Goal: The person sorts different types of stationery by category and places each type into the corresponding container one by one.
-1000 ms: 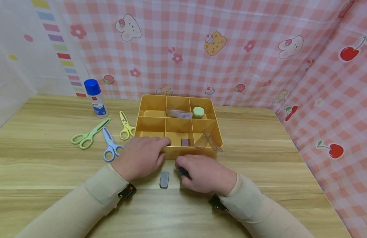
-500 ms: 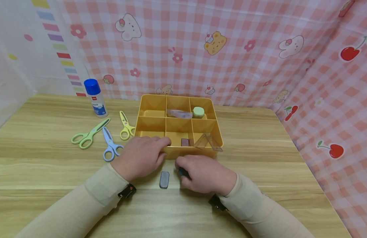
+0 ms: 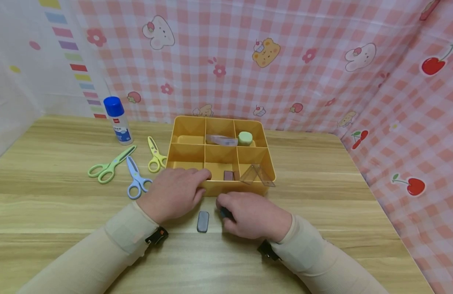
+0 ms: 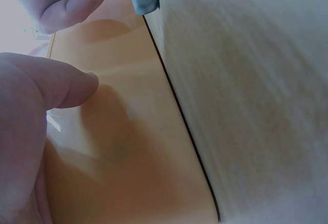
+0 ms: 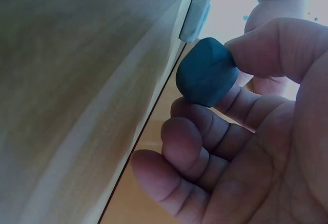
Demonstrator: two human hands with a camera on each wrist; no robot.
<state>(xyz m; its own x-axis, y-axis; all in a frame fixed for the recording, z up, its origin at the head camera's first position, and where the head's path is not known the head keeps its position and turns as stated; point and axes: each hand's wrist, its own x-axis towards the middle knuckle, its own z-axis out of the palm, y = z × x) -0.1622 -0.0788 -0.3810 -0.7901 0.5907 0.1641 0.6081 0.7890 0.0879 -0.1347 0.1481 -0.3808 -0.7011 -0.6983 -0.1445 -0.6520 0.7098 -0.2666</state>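
Observation:
My left hand [image 3: 172, 192] grips the near wall of the yellow compartment box [image 3: 230, 188], fingers over the rim and thumb against its outer face. Between thumb and fingers my right hand [image 3: 253, 214] pinches a dark teal block [image 5: 207, 73] that looks like an eraser, just in front of the box. A grey, eraser-like slab [image 3: 202, 221] lies flat on the table between the hands. Inside the box are a small purple block [image 3: 228, 175], a clear set square [image 3: 256, 175], a pale green rounded item [image 3: 245, 138] and a clear, lilac-tinted item [image 3: 222, 141].
Green scissors [image 3: 109, 166], blue scissors [image 3: 137, 179] and yellow scissors [image 3: 155, 155] lie left of the box. A glue bottle [image 3: 118, 122] with a blue cap stands behind them. A pink checked cloth [image 3: 219, 53] hangs behind the wooden table [image 3: 314, 175].

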